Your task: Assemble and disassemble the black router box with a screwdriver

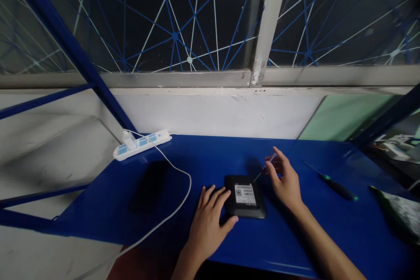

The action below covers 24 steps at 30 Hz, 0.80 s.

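Observation:
A flat black square device lies on the blue table, its white printed label facing up. My left hand rests along its left side with the fingers spread, fingertips and thumb at its edge. In my right hand a small screwdriver with a clear reddish handle is pinched between thumb and fingers. Its thin shaft slants down to the left, and the tip meets the device near the label's upper right corner. Whether a screw sits under the tip is too small to tell.
A second screwdriver, green and black, lies right of my right hand. Farther right is a silvery bag. A white power strip stands at the back left, its white cable crossing the table. A dark flat object lies left.

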Available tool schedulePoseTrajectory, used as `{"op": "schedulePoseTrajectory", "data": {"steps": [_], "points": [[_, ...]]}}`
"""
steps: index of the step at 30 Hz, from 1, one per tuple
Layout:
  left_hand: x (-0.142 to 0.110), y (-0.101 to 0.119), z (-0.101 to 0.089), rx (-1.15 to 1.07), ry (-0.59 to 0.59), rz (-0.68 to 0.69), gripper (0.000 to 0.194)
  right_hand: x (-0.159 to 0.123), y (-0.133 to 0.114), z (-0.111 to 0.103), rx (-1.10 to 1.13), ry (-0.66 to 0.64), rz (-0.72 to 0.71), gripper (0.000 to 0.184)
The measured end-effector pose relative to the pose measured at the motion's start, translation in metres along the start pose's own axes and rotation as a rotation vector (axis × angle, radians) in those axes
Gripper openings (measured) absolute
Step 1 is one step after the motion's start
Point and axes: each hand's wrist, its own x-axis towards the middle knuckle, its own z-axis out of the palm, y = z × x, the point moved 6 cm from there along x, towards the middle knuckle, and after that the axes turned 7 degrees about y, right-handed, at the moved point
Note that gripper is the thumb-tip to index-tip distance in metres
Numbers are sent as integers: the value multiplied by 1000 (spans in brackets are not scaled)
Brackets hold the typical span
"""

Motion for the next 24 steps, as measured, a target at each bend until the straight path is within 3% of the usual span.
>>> {"op": "schedulePoseTrajectory", "data": {"steps": [11,18,24], "points": [[-2,-2,3,2,-11,-9,58,-5,0,4,35,-50,-3,49],[0,-2,2,0,-11,-9,57,-1,-3,-4,42,75,-133,26],[1,-2,3,3,-20,-10,57,-2,-2,-1,127,10,20,37]]}}
